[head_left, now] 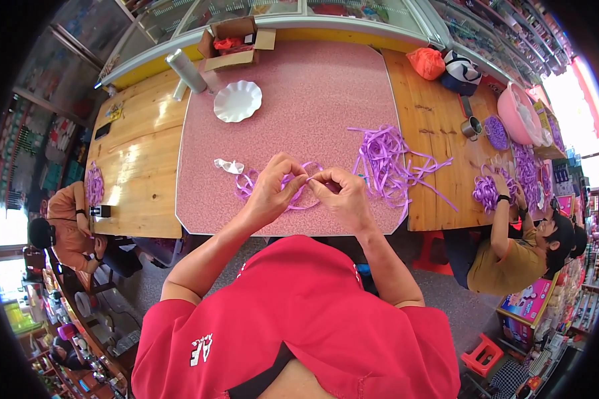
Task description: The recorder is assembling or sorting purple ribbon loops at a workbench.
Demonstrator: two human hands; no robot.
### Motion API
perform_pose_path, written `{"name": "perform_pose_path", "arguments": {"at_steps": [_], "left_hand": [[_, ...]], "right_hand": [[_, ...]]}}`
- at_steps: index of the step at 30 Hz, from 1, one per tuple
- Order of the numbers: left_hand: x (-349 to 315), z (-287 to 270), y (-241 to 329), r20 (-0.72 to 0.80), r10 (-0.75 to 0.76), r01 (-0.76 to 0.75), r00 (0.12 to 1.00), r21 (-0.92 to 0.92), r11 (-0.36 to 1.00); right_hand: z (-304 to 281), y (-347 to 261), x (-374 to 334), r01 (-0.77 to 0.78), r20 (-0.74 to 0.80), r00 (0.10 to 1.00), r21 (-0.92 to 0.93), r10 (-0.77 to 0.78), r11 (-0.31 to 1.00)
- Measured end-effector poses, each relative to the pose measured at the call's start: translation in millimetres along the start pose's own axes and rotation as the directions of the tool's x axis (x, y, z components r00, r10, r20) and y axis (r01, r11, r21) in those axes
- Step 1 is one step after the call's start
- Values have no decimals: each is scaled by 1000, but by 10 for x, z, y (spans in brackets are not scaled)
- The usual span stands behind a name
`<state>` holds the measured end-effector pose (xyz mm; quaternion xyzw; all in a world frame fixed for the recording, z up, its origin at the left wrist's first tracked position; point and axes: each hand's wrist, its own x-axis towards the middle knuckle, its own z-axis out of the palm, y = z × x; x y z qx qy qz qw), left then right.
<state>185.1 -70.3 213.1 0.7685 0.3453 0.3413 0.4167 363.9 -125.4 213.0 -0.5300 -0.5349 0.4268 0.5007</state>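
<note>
Both hands meet over the near middle of the pink speckled table mat (299, 86). My left hand (273, 186) is closed in a pinch on a purple ribbon (304, 204), which loops below and behind the fingers. Fingertip to fingertip with it, my right hand (343, 196) pinches the same ribbon; the exact spot between the fingers is hidden. A tangled heap of purple ribbons (384, 156) lies just beyond my right hand, with loose ends trailing right onto the wood. Left of my left hand sits a small crumpled white piece (229, 166).
A white scalloped plate (237, 101), a roll (186, 71) and an open cardboard box (236, 43) stand at the far left. Co-workers sit at left (70, 213) and right (512, 259), the right one handling purple ribbons (486, 193). A pink basin (518, 113) and metal cup (471, 127) stand right.
</note>
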Motion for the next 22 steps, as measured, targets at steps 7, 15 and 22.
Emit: {"name": "perform_pose_path", "arguments": {"at_steps": [7, 15, 22], "left_hand": [[11, 48, 22, -83, 199, -188, 976, 122, 974], [32, 63, -103, -4, 184, -183, 983, -101, 978], [-64, 183, -121, -44, 147, -145, 988, 50, 988]], "right_hand": [[-11, 11, -19, -219, 60, 976, 294, 211, 930], [-66, 132, -51, -382, 219, 924, 551, 314, 742], [-28, 276, -33, -184, -4, 981, 301, 194, 936]]}}
